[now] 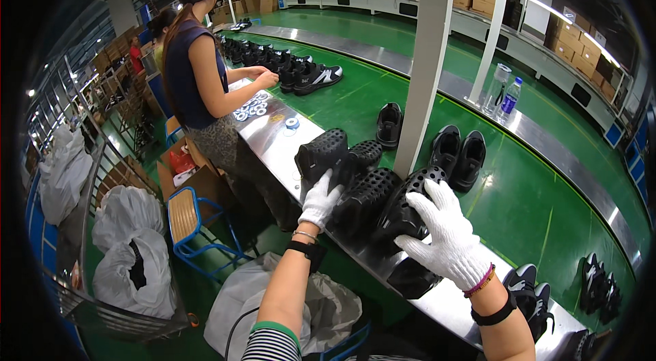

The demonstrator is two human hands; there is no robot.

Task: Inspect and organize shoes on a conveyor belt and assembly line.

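Several black, clog-like shoes with round holes stand packed together on the metal ledge of the bench. My left hand [321,201], in a white knit glove, has its fingers apart against the near side of the leftmost clog [320,154]. My right hand [444,234], gloved the same way, spreads its fingers over the rightmost clog [403,207]. Between my hands sits another clog [369,191]; its underside is hidden. Neither hand visibly closes around a shoe. Beyond them, a pair of dark sneakers [458,156] rests on the green surface.
A white post [425,60] rises just behind the clogs. At left a co-worker [205,67] stands by a row of black sneakers [316,77]. A tape roll [292,123] lies on the ledge. Bottles [509,100] stand far right; more sneakers [525,287] sit near my right forearm.
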